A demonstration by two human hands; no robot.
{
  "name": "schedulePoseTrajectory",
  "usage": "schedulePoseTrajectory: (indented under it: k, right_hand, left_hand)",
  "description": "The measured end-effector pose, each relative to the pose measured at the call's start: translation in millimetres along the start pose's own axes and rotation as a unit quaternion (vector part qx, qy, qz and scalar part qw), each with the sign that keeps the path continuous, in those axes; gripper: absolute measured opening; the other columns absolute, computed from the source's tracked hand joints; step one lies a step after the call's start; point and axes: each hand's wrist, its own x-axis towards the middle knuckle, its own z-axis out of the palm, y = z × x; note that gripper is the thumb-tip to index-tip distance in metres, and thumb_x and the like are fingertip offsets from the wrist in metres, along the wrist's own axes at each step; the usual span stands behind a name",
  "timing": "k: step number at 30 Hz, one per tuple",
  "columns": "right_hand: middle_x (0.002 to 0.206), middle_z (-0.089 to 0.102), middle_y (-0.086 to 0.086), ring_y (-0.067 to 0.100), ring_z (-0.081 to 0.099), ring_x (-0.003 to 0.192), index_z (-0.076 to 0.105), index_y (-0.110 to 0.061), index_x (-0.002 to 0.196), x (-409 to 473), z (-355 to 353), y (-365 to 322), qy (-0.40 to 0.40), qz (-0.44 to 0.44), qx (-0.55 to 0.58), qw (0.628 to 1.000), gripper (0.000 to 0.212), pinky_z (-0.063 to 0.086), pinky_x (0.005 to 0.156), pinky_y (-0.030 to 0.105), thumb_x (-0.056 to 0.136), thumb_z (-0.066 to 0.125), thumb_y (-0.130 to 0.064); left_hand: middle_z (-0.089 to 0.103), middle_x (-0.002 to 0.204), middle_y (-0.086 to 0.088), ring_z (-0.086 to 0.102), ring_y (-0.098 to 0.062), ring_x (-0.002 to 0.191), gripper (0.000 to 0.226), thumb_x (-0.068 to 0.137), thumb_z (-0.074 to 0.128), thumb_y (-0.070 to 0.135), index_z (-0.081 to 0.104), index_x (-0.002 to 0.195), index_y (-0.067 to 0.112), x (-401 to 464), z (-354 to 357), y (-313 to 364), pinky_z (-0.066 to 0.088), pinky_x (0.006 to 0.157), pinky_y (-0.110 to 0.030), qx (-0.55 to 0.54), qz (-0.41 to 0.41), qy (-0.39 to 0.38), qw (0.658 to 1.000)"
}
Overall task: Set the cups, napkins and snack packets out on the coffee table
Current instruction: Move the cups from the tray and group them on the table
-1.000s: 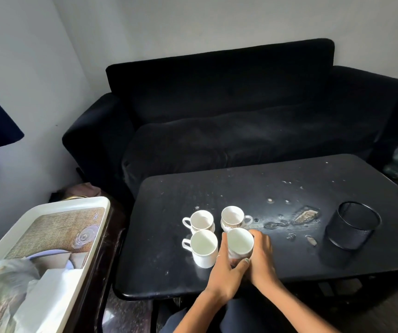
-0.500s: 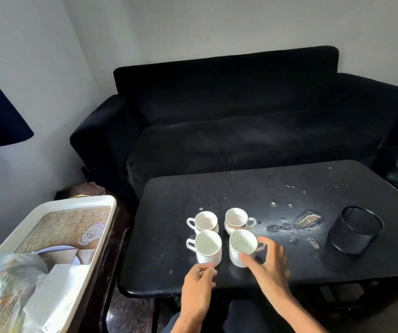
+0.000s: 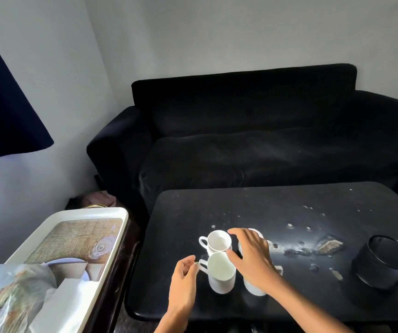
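A black sofa [image 3: 253, 140] stands behind; a black mesh holder [image 3: 383, 263] sits right.

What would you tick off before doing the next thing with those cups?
1. Cups on the coffee table: ok, four there, though the right hand hides much of two.
2. Near-left cup upright: ok.
3. Left hand grip on its handle: cannot tell, fingertips touch it.
4. Right hand free: ok, fingers spread over the right-side cups.
5. Napkins and snack packet set out: not ok, both on the tray.
6. Space for them: ok, bare tabletop beyond the cups.
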Motion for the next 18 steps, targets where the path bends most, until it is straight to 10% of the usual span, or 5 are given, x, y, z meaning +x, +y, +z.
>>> schedulePoseTrajectory:
  k: [8,18]
  right_hand:
    - [0.152,0.030,-0.008,0.016,0.001,0.147,0.021,-0.025,0.147,41,13,15,-0.193,-0.008,-0.106,0.975,0.061,-0.006,0.117,0.041,0.093,0.039,-0.047]
    - [0.149,0.037,-0.011,0.013,0.002,0.147,0.030,-0.030,0.142,50,17,20,-0.232,-0.022,-0.080,0.969,0.067,-0.011,0.117,0.042,0.085,0.044,-0.063]
  left_hand:
    - [0.053,0.114,0.019,0.053,0.007,0.097,0.021,0.097,0.050,0.024,0.049,0.116,0.031,35,7,13,0.037,0.075,-0.002,0.028,0.003,-0.110,0.994]
    - [0.064,0.115,0.009,0.061,0.018,0.081,0.024,0.099,0.045,0.023,0.056,0.120,0.024,63,6,11,0.042,0.058,0.001,0.048,0.000,-0.208,0.977]
